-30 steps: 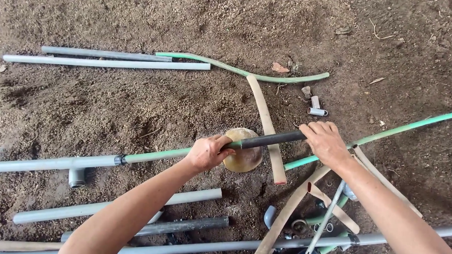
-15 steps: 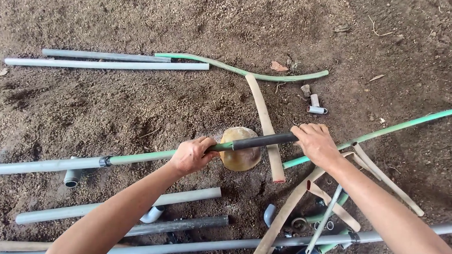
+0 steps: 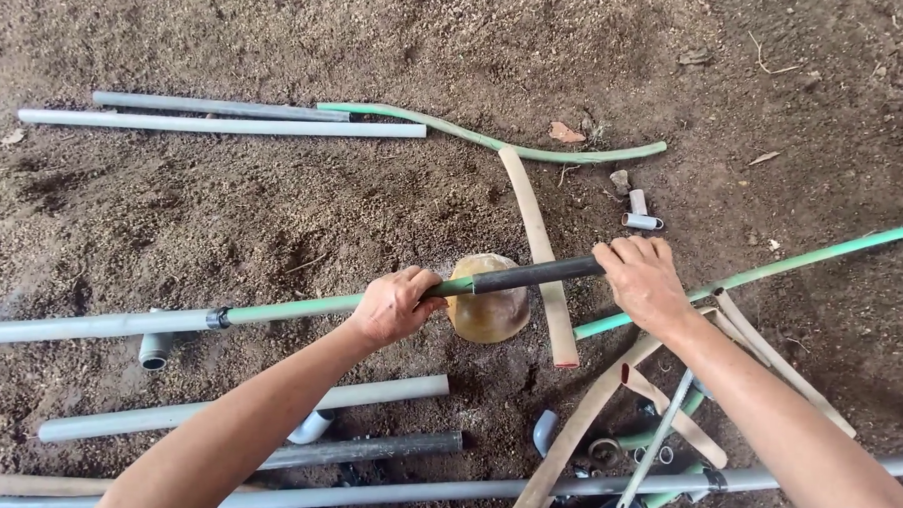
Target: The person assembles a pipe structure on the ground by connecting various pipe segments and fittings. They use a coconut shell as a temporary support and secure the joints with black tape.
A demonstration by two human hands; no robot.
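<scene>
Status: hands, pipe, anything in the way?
Left hand shut on green pipe. Right hand shut on dark pipe at the joint. Brown bowl right under the joint; loose pipes around on dirt.

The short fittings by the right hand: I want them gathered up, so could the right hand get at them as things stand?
Probably yes, but not freely: the fittings lie on bare soil just beyond the right hand, unobstructed, yet that hand grips the dark pipe.

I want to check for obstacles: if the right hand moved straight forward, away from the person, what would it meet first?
Probably the two short grey pipe pieces on the soil, just beyond the right hand, though the hand grips the dark pipe above the ground, so it might pass over them.
</scene>
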